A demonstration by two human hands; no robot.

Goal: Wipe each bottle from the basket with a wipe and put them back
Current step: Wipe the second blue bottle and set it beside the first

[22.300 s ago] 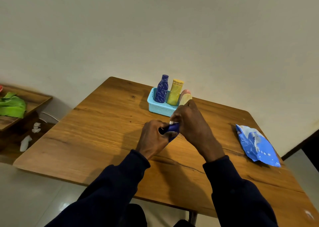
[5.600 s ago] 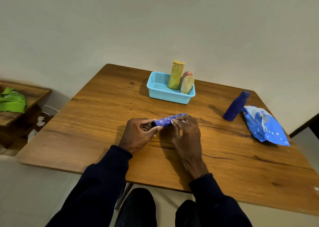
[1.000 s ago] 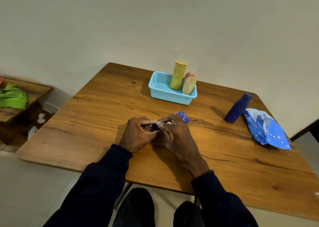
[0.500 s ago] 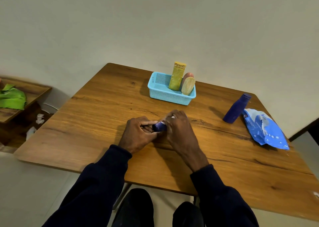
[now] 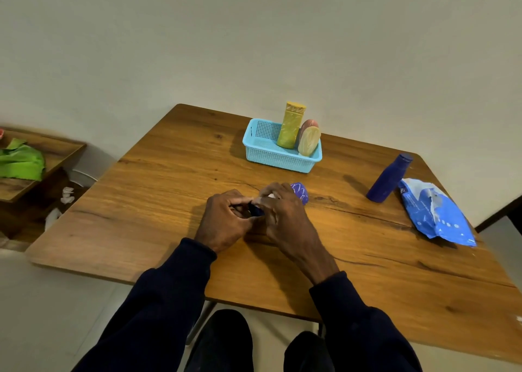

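Patterned blue bottle (image 5: 300,192) is gripped at centre frame by both hands' fingers (image 5: 240,202), wipe (image 5: 271,195) applied; three bottles remain in the basket (image 5: 278,159).

You have the table (image 5: 158,190) filling the middle and lower right of the frame. On it, at upper centre, sits the basket (image 5: 278,161), with a tall bottle (image 5: 291,125) standing in its middle and two rounded bottles (image 5: 309,139) leaning just right of it, one behind the other. Below the basket, at frame centre, your left hand (image 5: 223,221) and right hand (image 5: 285,216) meet around a lying bottle (image 5: 300,192), its end showing at the right hand's upper right. Far right, another bottle (image 5: 389,178) stands on the table, with the wipes pack (image 5: 436,216) just beside it, lower right. At the left edge, off the table, a low shelf (image 5: 60,152) holds a cloth (image 5: 21,163).
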